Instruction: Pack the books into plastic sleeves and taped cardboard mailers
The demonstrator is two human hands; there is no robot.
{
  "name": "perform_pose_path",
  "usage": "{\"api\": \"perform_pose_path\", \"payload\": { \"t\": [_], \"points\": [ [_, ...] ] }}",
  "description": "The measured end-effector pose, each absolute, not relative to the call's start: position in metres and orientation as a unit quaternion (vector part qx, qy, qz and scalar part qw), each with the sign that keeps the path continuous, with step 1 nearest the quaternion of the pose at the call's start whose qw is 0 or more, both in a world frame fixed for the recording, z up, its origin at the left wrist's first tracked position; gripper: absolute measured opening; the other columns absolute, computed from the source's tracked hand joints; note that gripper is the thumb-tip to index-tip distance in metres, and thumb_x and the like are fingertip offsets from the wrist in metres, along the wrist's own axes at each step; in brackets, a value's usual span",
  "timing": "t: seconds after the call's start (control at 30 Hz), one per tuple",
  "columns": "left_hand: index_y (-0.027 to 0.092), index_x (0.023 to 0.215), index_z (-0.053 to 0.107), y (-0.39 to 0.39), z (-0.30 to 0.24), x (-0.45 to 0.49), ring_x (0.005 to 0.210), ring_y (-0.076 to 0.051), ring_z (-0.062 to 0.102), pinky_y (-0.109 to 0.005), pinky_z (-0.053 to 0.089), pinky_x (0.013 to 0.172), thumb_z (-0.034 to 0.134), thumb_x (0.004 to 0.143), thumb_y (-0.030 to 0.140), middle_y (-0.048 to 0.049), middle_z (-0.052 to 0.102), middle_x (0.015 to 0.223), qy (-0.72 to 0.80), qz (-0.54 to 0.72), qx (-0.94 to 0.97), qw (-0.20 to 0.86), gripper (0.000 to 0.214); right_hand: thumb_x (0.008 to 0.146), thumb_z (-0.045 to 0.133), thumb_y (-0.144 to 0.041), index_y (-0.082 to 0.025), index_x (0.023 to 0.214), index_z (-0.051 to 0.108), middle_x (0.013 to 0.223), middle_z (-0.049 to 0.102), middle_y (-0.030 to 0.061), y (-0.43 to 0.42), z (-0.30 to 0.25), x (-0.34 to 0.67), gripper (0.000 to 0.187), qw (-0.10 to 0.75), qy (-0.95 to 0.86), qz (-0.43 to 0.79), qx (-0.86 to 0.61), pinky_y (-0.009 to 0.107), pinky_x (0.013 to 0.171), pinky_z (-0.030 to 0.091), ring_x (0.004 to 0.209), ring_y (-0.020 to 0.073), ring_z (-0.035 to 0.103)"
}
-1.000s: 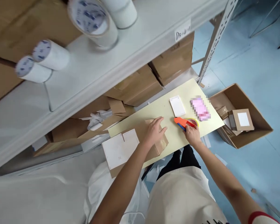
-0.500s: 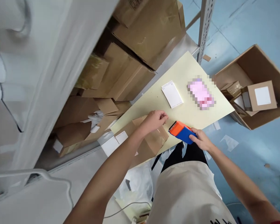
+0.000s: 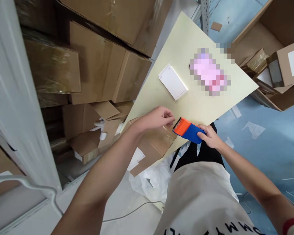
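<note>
My right hand [image 3: 210,136] grips the rear end of a blue and orange tape dispenser [image 3: 190,131], thumb on top. Its black toothed edge points left, towards my left hand [image 3: 159,117]. The left fingers are curled in close to that edge, and whatever they may pinch cannot be made out. Under my left forearm a brown cardboard box [image 3: 156,140] lies on the pale yellow table [image 3: 181,39]. A small white box [image 3: 173,81] rests further back on the tabletop.
A pixelated pink item [image 3: 208,71] lies at the table's right. Beyond the right edge stands a large open carton [image 3: 254,36] with smaller boxes inside. Stacked cartons [image 3: 95,62] fill the shelf on the left. Paper scraps [image 3: 254,130] lie on the blue floor.
The view has shifted nearer the table. The dispenser's toothed end has come closer to my left fingers. My right hand keeps its hold, and the white box stays on the table.
</note>
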State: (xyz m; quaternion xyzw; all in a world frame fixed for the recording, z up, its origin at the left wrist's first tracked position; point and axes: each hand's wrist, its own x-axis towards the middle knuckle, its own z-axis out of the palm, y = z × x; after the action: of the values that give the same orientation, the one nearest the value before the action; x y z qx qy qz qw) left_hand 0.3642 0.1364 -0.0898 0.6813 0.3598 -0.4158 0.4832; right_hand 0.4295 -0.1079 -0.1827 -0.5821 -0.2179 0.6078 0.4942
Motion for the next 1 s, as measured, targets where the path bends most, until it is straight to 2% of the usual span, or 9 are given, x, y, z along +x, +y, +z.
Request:
{"api": "perform_pose_path", "payload": {
  "t": [0.1,0.2,0.37,0.57,0.77,0.83,0.9,1.0],
  "points": [
    [0.018,0.055,0.061,0.136,-0.097,0.365,0.058,-0.016,0.060,-0.026,0.043,0.059,0.058,0.074,0.028,-0.0005,0.063,0.055,0.326,-0.455,0.742,0.368,0.022,0.080,0.042,-0.075,-0.021,0.059,0.043,0.054,0.037,-0.0040,-0.102,-0.184,0.412,0.058,0.491,-0.124,0.618,-0.602,0.024,0.049,0.028,0.051,0.0097,0.034],
    [0.019,0.049,0.058,0.141,-0.108,0.358,0.061,-0.018,0.060,-0.027,0.041,0.064,0.062,0.073,0.026,-0.0008,0.058,0.050,0.288,-0.504,0.758,0.297,0.025,0.076,0.043,-0.080,-0.020,0.058,0.047,0.051,0.041,-0.0032,-0.104,-0.184,0.391,0.063,0.458,-0.032,0.675,-0.578,0.024,0.046,0.029,0.048,0.0099,0.036],
    [0.020,0.055,0.062,0.149,-0.120,0.333,0.076,-0.026,0.064,-0.032,0.042,0.073,0.059,0.076,0.024,-0.0060,0.062,0.060,0.225,-0.538,0.794,0.169,0.021,0.068,0.050,-0.083,-0.019,0.054,0.049,0.047,0.044,-0.0031,-0.134,-0.185,0.364,0.065,0.407,0.043,0.716,-0.565,0.024,0.044,0.029,0.045,0.0090,0.036],
    [0.015,0.069,0.069,0.125,-0.117,0.316,0.075,-0.031,0.065,-0.036,0.045,0.067,0.054,0.078,0.016,-0.0138,0.067,0.069,0.128,-0.576,0.807,0.029,0.017,0.072,0.051,-0.077,-0.018,0.056,0.057,0.048,0.050,-0.0014,-0.145,-0.187,0.338,0.062,0.355,0.041,0.741,-0.569,0.025,0.045,0.034,0.046,0.0109,0.042],
    [0.015,0.074,0.071,0.095,-0.097,0.328,0.088,-0.031,0.063,-0.041,0.041,0.077,0.048,0.080,0.007,-0.0160,0.069,0.075,0.078,-0.582,0.809,-0.009,0.026,0.077,0.051,-0.072,-0.016,0.057,0.061,0.049,0.054,0.0001,-0.140,-0.187,0.331,0.060,0.349,0.032,0.741,-0.573,0.026,0.047,0.035,0.048,0.0127,0.047],
    [0.016,0.089,0.072,0.094,-0.091,0.331,0.096,-0.033,0.060,-0.043,0.040,0.079,0.047,0.084,0.013,-0.0167,0.070,0.082,0.092,-0.564,0.821,-0.019,0.026,0.076,0.051,-0.073,-0.016,0.058,0.062,0.049,0.055,0.0005,-0.141,-0.186,0.331,0.061,0.351,0.036,0.742,-0.570,0.026,0.048,0.036,0.048,0.0131,0.048],
    [0.015,0.109,0.068,0.098,-0.084,0.328,0.102,-0.035,0.059,-0.046,0.039,0.083,0.048,0.087,0.024,-0.0189,0.070,0.098,0.118,-0.535,0.837,-0.018,0.031,0.073,0.052,-0.075,-0.016,0.059,0.062,0.050,0.056,0.0006,-0.142,-0.185,0.330,0.061,0.355,0.046,0.743,-0.565,0.026,0.048,0.036,0.049,0.0132,0.049],
    [0.017,0.121,0.062,0.105,-0.072,0.312,0.113,-0.036,0.056,-0.049,0.036,0.094,0.057,0.081,0.051,-0.0173,0.065,0.121,0.080,-0.540,0.835,0.069,0.053,0.068,0.054,-0.079,-0.017,0.057,0.060,0.049,0.056,0.0000,-0.142,-0.183,0.329,0.064,0.359,0.071,0.750,-0.551,0.026,0.048,0.036,0.047,0.0123,0.047]
  ]
}}
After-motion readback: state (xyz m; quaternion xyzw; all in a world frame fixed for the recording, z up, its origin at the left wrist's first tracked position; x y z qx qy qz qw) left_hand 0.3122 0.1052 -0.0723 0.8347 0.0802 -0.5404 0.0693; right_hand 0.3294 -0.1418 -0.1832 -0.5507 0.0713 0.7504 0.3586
